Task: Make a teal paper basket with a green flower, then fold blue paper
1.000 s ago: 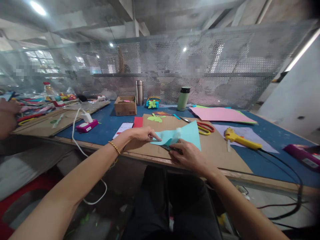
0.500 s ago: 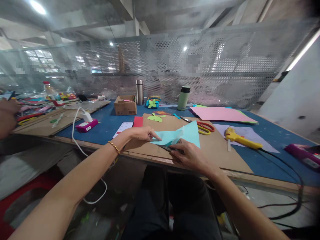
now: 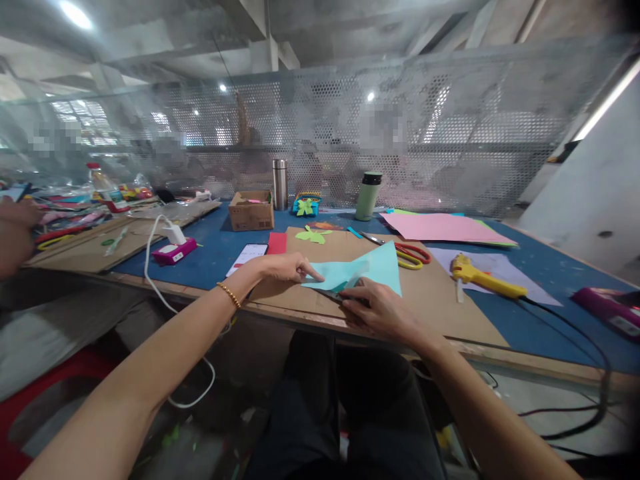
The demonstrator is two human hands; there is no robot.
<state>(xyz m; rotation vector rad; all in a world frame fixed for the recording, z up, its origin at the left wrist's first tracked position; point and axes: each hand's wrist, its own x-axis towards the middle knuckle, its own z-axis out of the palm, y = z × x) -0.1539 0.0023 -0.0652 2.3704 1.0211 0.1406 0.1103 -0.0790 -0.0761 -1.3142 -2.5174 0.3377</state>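
A light-blue sheet of paper point(image 3: 383, 263) lies on the brown cardboard point(image 3: 425, 303), its near part lifted and curved. My left hand point(image 3: 293, 268) holds down the sheet's left end with a stretched index finger, the other fingers curled in. Closed round a dark, thin, pointed tool point(image 3: 329, 293), my right hand point(image 3: 375, 303) is at the paper's near edge. The tool's tip points left toward my left fingertip, and my fingers hide most of it, so its exact kind is unclear. Beyond the paper are scissors point(image 3: 413, 255) with red and yellow handles and a green paper cutout point(image 3: 313, 235).
A yellow glue gun point(image 3: 487, 279) with a black cord lies at right, near pink paper sheets point(image 3: 450, 228). A phone point(image 3: 247, 259), cardboard box point(image 3: 251, 212), steel flask point(image 3: 280, 185) and green bottle point(image 3: 369, 197) stand around. Another person's hand point(image 3: 17, 217) shows far left.
Hardly anything differs. Both hands keep their places on the paper, and the whole view has shifted very slightly.
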